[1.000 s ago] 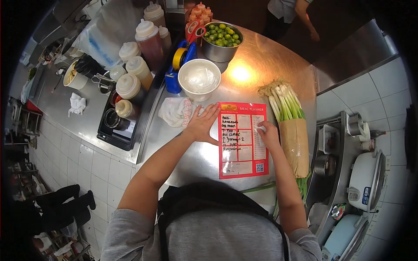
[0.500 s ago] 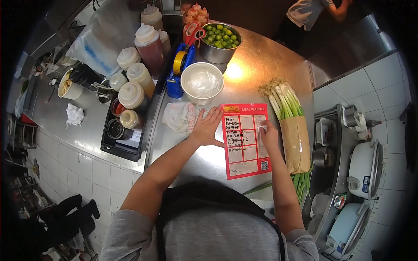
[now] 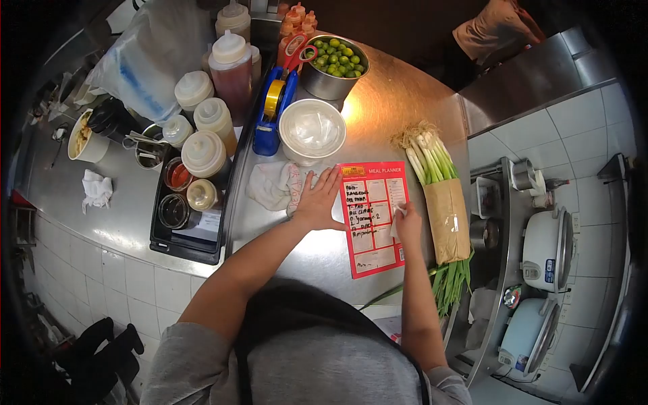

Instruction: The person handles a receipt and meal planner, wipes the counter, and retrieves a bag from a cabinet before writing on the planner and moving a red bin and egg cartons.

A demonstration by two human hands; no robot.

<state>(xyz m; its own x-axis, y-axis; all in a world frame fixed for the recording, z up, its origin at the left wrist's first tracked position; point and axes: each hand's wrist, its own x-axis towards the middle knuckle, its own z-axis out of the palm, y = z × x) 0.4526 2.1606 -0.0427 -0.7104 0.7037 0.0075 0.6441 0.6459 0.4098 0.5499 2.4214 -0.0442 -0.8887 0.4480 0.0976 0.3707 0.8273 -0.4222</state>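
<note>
A red and white meal planner sheet [image 3: 374, 260] with black handwriting lies flat on the steel counter. My left hand [image 3: 317, 202] is spread open, its thumb at the sheet's left edge. Closed fingers of my right hand [image 3: 409, 226] pinch a small white piece of tissue [image 3: 397, 219] against the right part of the sheet. A crumpled white cloth [image 3: 270, 183] sits just left of my left hand. Right of the sheet is a bunch of spring onions [image 3: 435, 158] wrapped in brown paper [image 3: 447, 223].
Behind the sheet stand a white tub [image 3: 312, 128], a blue tape dispenser [image 3: 268, 131] and a metal pot of green limes [image 3: 331, 82]. Sauce bottles [image 3: 204, 154] fill a black tray [image 3: 185, 246] at left. Rice cookers [image 3: 540, 253] stand at right. Another person [image 3: 496, 34] is beyond the counter.
My right hand has moved slightly down the sheet with the tissue. My left hand stays at the sheet's left edge. The camera view has shifted a little.
</note>
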